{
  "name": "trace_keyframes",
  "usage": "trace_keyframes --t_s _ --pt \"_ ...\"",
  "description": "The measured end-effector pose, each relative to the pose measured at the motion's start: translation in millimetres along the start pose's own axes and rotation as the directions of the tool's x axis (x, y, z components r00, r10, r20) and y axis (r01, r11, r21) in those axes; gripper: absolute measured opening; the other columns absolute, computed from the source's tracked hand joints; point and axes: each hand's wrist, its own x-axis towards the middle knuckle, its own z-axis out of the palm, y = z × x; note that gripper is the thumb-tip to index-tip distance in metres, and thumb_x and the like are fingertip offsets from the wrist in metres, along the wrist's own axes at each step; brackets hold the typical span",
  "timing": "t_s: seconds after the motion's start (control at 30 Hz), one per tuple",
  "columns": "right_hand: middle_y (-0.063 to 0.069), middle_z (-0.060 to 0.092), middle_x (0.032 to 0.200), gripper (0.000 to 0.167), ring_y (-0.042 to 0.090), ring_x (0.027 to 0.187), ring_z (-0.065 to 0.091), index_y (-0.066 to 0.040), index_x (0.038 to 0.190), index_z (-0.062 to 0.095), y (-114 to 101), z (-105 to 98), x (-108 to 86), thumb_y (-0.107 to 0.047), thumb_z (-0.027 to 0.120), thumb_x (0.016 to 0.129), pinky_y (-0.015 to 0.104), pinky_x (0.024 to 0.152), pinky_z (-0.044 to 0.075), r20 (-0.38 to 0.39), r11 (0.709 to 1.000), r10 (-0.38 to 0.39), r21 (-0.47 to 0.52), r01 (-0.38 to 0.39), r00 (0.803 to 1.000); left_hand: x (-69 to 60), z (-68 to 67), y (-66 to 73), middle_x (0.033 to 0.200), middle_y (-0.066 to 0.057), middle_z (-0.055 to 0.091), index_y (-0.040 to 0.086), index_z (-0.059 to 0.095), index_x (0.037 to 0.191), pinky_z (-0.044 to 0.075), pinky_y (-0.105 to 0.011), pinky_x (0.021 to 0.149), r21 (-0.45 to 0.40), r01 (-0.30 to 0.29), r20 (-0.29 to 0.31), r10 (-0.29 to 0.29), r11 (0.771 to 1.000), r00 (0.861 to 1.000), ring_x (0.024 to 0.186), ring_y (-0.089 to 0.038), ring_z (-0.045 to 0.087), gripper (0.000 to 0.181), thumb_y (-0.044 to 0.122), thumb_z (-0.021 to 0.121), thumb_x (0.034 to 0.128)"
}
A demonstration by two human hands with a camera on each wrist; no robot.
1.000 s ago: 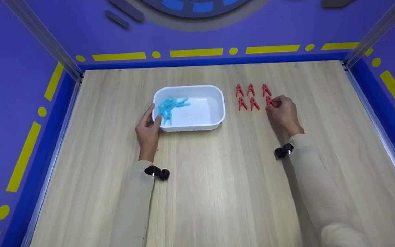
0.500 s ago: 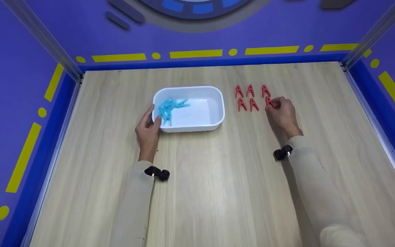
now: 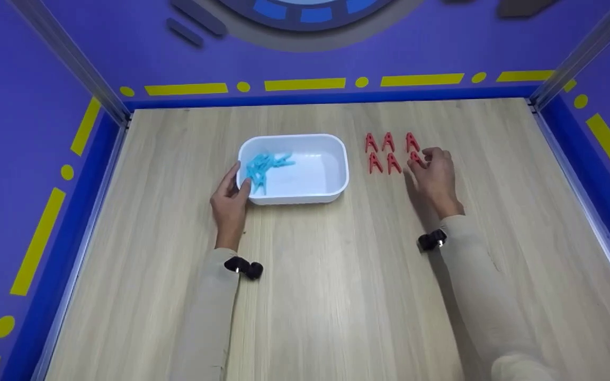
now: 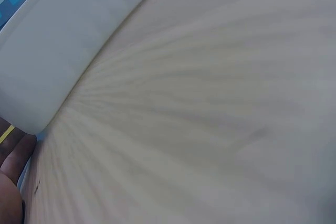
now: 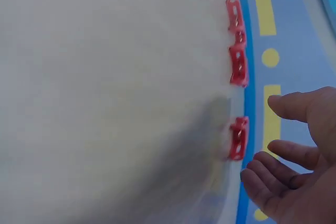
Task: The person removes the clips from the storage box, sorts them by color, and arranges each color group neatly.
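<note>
Left hand (image 3: 229, 206) grips white tray (image 3: 299, 200); right hand (image 3: 438, 179), fingers parted, holds nothing beside red clothespins (image 3: 393, 163).
From my remote seat, I read the left grip as steadying the tray, turquoise clothespins (image 3: 259, 169) heaped inside near that thumb. The red ones sit in two rows of three on the table (image 3: 331, 291), between tray and right hand, likely spaced for access.
</note>
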Motion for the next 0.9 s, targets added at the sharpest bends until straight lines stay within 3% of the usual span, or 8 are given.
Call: trace_keyframes --t_s 0.17,0.47,0.53,0.73,0.9 --pt "0.024 0.057 0.125 0.040 0.036 0.114 0.058 0.011 0.135 0.058 -24 11 -2.9 -0.012 0.069 0.103 0.048 0.098 0.050 -0.026 0.990 -0.123 0.063 0.124 0.992 0.1 1.1 -0.6 0.155 0.003 0.057 0.023 0.066 0.146 0.045 -0.026 0.114 0.013 -0.016 -0.001 0.016 1.000 1.000 0.144 -0.013 0.050 0.046 0.021 0.076 0.1012" --pt "0.017 0.062 0.126 0.032 0.029 0.115 0.062 0.002 0.133 0.064 -72 46 -25.7 -0.008 0.070 0.103 0.046 0.100 0.055 -0.018 0.930 -0.330 0.166 0.328 0.944 0.2 1.2 -0.9 0.155 0.003 0.057 0.024 0.066 0.146 0.045 -0.026 0.114 0.014 -0.019 0.003 0.019 1.000 1.000 0.144 -0.012 0.051 0.045 0.021 0.076 0.1018" --pt "0.016 0.063 0.125 0.031 0.028 0.115 0.063 0.002 0.131 0.065 -84 55 -29.0 -0.008 0.071 0.102 0.048 0.100 0.056 0.001 0.913 -0.367 0.195 0.359 0.930 0.1 0.7 -0.6 0.155 0.003 0.057 0.025 0.066 0.147 0.045 -0.026 0.114 0.020 -0.020 0.002 0.020 1.000 1.000 0.144 -0.012 0.050 0.046 0.020 0.075 0.1020" --pt "0.018 0.066 0.121 0.030 0.030 0.111 0.066 0.006 0.126 0.067 -115 79 -33.8 -0.004 0.074 0.099 0.045 0.099 0.057 0.048 0.845 -0.500 0.245 0.475 0.865 0.1 -0.5 -1.5 0.155 0.003 0.057 0.023 0.065 0.148 0.046 -0.028 0.113 0.032 -0.035 -0.001 0.035 0.999 0.999 0.143 -0.011 0.051 0.047 0.019 0.075 0.1021" --pt "0.018 0.066 0.120 0.030 0.030 0.111 0.067 0.005 0.127 0.066 -133 96 -37.3 -0.006 0.074 0.100 0.041 0.098 0.058 0.103 0.826 -0.541 0.250 0.505 0.835 -0.9 -0.9 -1.7 0.153 0.004 0.058 0.022 0.065 0.148 0.046 -0.029 0.114 0.043 -0.036 -0.002 0.036 0.998 0.999 0.142 -0.010 0.053 0.047 0.021 0.075 0.1021"
